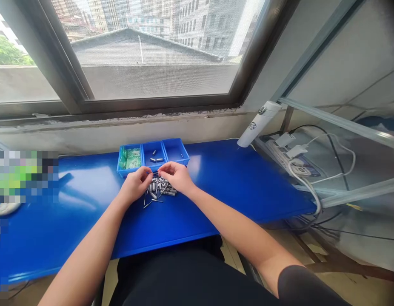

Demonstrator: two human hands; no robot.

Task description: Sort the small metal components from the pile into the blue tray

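My left hand point(135, 183) and my right hand point(178, 177) meet over a heap of small metal parts point(159, 187), fingertips pinched close together. Between them spans what looks like a thin metal rod point(155, 172), its ends hidden by the fingers. Short silver cylinders and slim shafts make up the heap, with a few lying loose at its near side. Just behind my hands is a blue three-compartment bin point(129, 172). Green plastic packaging point(133, 158) fills its left compartment. A few short cylinders point(156, 160) lie in the middle one, and one tiny part in the right.
The bin stands on a blue tabletop point(229, 182) below a window. A white flask point(259, 123) leans at the back right, near a power strip point(284, 157) with white cables and a metal frame. A white object point(7, 207) lies at the far left beside a blurred-out patch.
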